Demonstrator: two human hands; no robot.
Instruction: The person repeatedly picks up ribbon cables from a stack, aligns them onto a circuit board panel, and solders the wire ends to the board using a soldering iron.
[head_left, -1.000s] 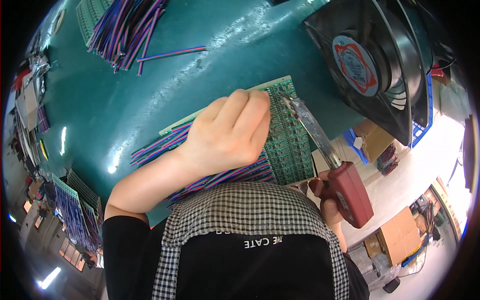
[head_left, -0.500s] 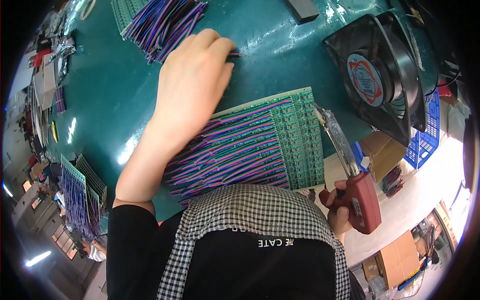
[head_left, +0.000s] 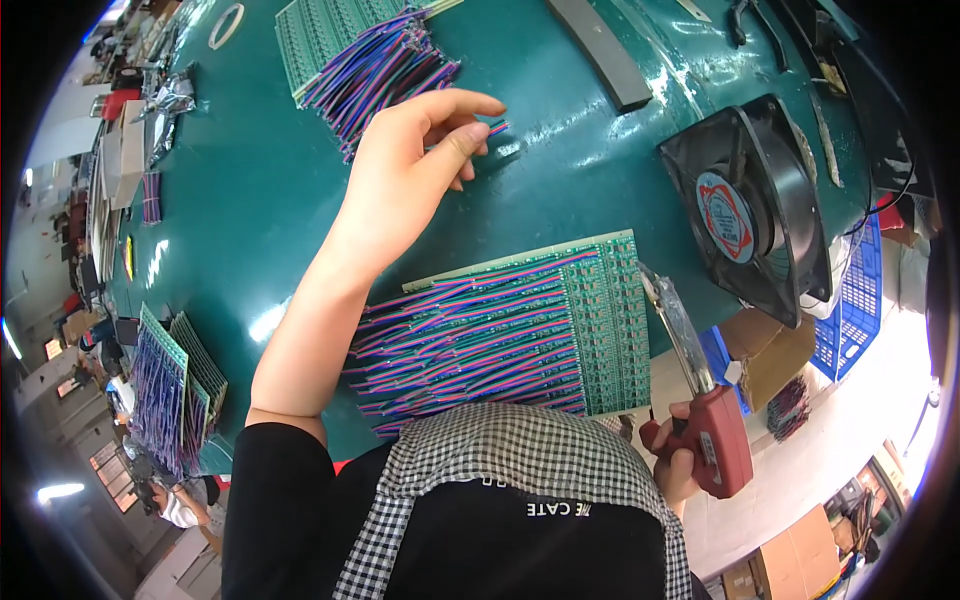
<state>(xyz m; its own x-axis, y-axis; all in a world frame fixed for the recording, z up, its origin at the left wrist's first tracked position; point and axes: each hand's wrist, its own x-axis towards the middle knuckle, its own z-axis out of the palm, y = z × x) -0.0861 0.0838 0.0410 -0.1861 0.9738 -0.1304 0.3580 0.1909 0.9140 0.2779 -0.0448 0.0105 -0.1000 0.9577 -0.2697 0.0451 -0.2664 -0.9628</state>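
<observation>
My left hand (head_left: pixel 415 160) is over the green table, right of a pile of multicoloured wires (head_left: pixel 385 75). Its thumb and curled fingers pinch a short multicoloured wire (head_left: pixel 500 128), whose end sticks out past the fingertips, while the index finger stretches forward. Close to my body lies a panel of green circuit boards (head_left: pixel 608 330), with rows of multicoloured wires (head_left: pixel 460 340) running left from it. In my right hand (head_left: pixel 677 460) is a red soldering gun (head_left: pixel 722 445), gripped by its handle. Its tip points up beside the panel's right edge.
A black fan (head_left: pixel 745 210) stands on the table at the right. At the back lie a dark grey bar (head_left: pixel 605 60) and more green boards (head_left: pixel 325 35) under the wire pile. Wired boards (head_left: pixel 165 375) stand at the left edge. A blue crate (head_left: pixel 850 300) sits beyond the right edge.
My left hand has turned, so its thumb and the wire end now show. The whole view has shifted, placing the table items lower. My right hand still holds the soldering gun.
</observation>
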